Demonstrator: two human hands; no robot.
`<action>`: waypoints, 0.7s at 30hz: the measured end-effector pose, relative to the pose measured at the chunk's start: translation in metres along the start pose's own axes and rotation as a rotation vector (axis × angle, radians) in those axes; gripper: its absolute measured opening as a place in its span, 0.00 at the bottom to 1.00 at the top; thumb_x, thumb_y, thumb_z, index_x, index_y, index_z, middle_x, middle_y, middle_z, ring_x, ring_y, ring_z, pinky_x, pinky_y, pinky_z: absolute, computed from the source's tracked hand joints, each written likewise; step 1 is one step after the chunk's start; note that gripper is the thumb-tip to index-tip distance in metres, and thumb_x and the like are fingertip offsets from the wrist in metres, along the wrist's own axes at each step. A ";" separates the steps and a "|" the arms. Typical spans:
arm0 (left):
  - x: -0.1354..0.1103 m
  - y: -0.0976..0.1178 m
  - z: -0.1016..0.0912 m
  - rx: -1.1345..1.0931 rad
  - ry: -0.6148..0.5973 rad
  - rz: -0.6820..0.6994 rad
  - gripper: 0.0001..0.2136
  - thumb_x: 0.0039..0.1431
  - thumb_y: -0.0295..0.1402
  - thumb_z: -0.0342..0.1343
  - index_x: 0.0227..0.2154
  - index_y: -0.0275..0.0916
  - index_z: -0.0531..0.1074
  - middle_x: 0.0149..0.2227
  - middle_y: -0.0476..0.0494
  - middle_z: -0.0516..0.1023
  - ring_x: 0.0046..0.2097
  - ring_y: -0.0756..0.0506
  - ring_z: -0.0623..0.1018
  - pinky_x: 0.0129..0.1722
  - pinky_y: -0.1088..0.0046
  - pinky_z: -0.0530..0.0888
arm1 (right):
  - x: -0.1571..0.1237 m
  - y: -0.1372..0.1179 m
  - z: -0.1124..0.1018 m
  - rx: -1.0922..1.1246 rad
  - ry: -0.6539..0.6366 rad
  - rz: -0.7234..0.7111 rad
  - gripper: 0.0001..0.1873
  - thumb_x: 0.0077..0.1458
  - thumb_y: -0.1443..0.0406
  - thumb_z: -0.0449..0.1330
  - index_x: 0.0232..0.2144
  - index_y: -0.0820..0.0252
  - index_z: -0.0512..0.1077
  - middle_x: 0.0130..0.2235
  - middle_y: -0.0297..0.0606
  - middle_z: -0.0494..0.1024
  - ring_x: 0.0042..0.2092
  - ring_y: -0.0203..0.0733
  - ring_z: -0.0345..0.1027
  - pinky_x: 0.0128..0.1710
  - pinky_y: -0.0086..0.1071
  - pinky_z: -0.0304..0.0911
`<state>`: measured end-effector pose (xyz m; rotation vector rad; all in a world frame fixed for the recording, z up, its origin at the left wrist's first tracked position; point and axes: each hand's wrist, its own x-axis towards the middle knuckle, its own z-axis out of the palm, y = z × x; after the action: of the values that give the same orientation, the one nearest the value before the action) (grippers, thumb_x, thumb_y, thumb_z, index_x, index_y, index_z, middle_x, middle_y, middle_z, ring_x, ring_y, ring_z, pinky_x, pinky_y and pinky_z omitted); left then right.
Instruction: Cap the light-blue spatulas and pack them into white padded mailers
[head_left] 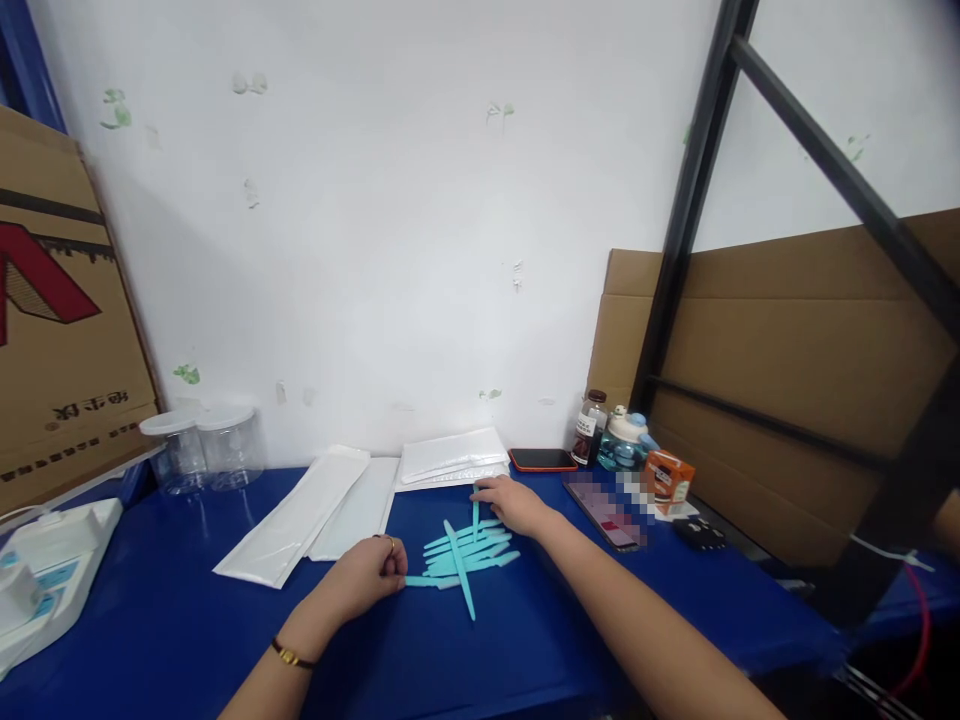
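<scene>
Several slim teal eyebrow razors [469,550] lie in a loose pile on the blue tabletop [525,650]. One longer-looking razor [460,570] lies slantwise across the others. My left hand [367,572] is closed at the near left of the pile, its thumb and fingertips pinching the end of a razor [421,581] that points right. At the far side of the pile, my right hand [514,503] pinches the top end of another razor [475,520], whose lower end reaches down over the pile. The fingertips of both hands partly cover the razor ends.
White padded mailers [300,515] lie left of the pile, with more stacked mailers [454,455] behind. Two clear jars [229,450] and a power strip [56,575] stand left. Phones [544,459], bottles [589,430] and an orange box [670,480] are right, near a black metal frame [679,230].
</scene>
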<state>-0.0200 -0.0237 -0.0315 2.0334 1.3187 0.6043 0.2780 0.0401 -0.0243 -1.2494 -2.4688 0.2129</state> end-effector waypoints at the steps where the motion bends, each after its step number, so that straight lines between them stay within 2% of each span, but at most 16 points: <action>1: -0.004 0.001 -0.001 0.004 -0.048 -0.030 0.02 0.40 0.32 0.58 0.21 0.41 0.72 0.22 0.52 0.70 0.25 0.49 0.67 0.25 0.76 0.60 | 0.007 0.002 0.000 -0.018 -0.024 -0.003 0.21 0.47 0.76 0.54 0.41 0.52 0.75 0.47 0.39 0.73 0.49 0.46 0.61 0.47 0.35 0.56; 4: -0.019 0.007 -0.003 -0.010 -0.142 -0.077 0.05 0.41 0.34 0.56 0.24 0.41 0.73 0.21 0.52 0.70 0.24 0.50 0.67 0.23 0.77 0.59 | 0.017 0.006 0.000 -0.036 -0.044 -0.001 0.10 0.44 0.73 0.60 0.30 0.57 0.77 0.35 0.40 0.75 0.44 0.48 0.63 0.43 0.34 0.56; 7: -0.025 0.015 0.001 -0.003 -0.174 -0.071 0.05 0.42 0.34 0.56 0.25 0.41 0.73 0.22 0.53 0.70 0.24 0.50 0.67 0.24 0.77 0.59 | 0.016 0.005 0.004 -0.016 -0.039 0.012 0.02 0.43 0.69 0.63 0.24 0.59 0.76 0.33 0.40 0.74 0.40 0.46 0.64 0.38 0.31 0.56; 12: -0.011 0.033 0.021 0.082 -0.211 0.014 0.08 0.44 0.38 0.56 0.27 0.41 0.72 0.23 0.52 0.71 0.26 0.50 0.69 0.24 0.78 0.60 | 0.011 -0.008 0.008 0.038 -0.027 0.059 0.03 0.46 0.65 0.62 0.27 0.58 0.76 0.32 0.37 0.75 0.32 0.39 0.66 0.32 0.27 0.56; 15: 0.003 0.048 0.031 0.188 -0.068 0.000 0.13 0.46 0.45 0.55 0.26 0.40 0.71 0.24 0.50 0.72 0.27 0.48 0.70 0.25 0.76 0.59 | 0.005 -0.012 -0.001 0.106 0.052 0.076 0.08 0.51 0.67 0.57 0.31 0.58 0.76 0.35 0.37 0.75 0.35 0.39 0.67 0.35 0.27 0.57; 18: 0.019 0.062 0.038 0.338 0.150 -0.118 0.19 0.48 0.52 0.50 0.22 0.39 0.69 0.23 0.45 0.72 0.28 0.44 0.71 0.28 0.72 0.61 | -0.008 -0.008 -0.010 0.248 0.137 0.134 0.09 0.51 0.69 0.55 0.33 0.58 0.76 0.34 0.37 0.76 0.35 0.39 0.66 0.36 0.27 0.58; 21: 0.037 0.071 0.045 0.421 0.231 -0.138 0.17 0.48 0.50 0.51 0.23 0.39 0.70 0.25 0.42 0.72 0.31 0.42 0.73 0.33 0.68 0.63 | -0.023 0.001 -0.008 0.302 0.165 0.201 0.09 0.50 0.70 0.56 0.32 0.59 0.76 0.34 0.37 0.75 0.34 0.38 0.66 0.35 0.28 0.59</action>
<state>0.0694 -0.0221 -0.0103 2.2228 1.8338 0.5448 0.2940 0.0219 -0.0232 -1.3210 -2.0790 0.4944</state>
